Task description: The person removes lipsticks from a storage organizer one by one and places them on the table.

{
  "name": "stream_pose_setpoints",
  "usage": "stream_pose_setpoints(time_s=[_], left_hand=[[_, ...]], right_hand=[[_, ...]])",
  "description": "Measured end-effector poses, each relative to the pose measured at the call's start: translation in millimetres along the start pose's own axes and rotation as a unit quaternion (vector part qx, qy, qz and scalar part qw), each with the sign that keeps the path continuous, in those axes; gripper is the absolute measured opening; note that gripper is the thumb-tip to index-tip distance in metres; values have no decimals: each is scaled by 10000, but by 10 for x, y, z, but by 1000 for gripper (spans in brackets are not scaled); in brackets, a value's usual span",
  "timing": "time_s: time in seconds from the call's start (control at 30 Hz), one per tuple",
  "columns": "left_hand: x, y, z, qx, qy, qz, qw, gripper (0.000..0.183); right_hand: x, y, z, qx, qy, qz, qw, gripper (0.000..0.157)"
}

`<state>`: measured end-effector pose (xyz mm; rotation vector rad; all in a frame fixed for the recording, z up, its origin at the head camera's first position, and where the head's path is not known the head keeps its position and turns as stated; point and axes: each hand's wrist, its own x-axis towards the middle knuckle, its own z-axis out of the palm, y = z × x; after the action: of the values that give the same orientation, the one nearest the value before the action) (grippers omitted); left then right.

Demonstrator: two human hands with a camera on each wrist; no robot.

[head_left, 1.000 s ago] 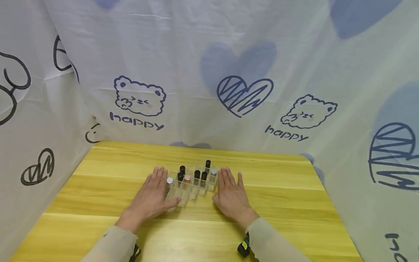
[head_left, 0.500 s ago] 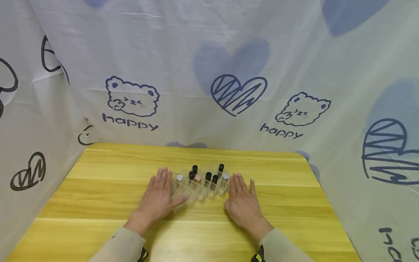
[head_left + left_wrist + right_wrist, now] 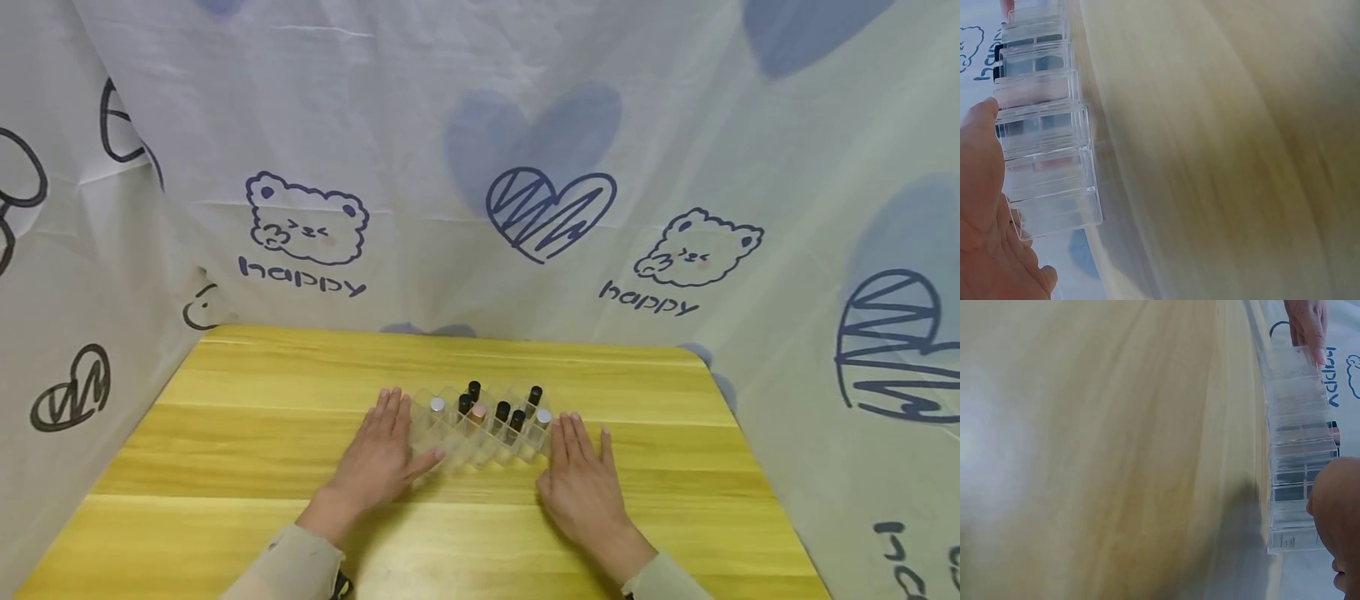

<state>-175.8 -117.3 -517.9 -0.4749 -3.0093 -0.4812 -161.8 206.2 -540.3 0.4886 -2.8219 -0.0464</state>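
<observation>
A clear plastic organizer (image 3: 480, 450) with slanted square compartments stands on the table between both hands. Several small capped tubes or bottles stand in it, with black caps (image 3: 503, 410), silver caps (image 3: 437, 405) and one pinkish cap (image 3: 478, 411); their exact kind is too small to tell. My left hand (image 3: 378, 458) lies along the organizer's left end, fingers straight, its thumb reaching over the front corner. At the opposite end, the straight fingers of my right hand (image 3: 585, 479) touch the side. The left wrist view shows the organizer's clear front wall (image 3: 1047, 172) beside my thumb.
The yellow wood-grain table (image 3: 247, 458) extends around the organizer on all sides. Behind it hangs a pale cloth (image 3: 427, 275) printed with hearts and bears, which also covers the left and right sides.
Both hands and the organizer have shifted to the right across the table. The organizer has turned, its right end now nearer me, so it lies roughly parallel to the table's far edge.
</observation>
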Motion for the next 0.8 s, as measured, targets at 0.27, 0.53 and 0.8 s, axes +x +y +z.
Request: stream_pose_setpoints(time_s=[0.27, 0.53, 0.8], left_hand=[[29, 34, 13, -6, -80, 4, 10000, 102], [38, 22, -8, -79, -158, -55, 9998, 102], [32, 29, -16, 197, 1, 14, 9998, 102]], right_hand=[[-59, 53, -16, 495, 130, -8, 9987, 68], [118, 220, -69, 972, -375, -241, 9943, 88], [314, 281, -124, 805, -554, -244, 9949, 84]])
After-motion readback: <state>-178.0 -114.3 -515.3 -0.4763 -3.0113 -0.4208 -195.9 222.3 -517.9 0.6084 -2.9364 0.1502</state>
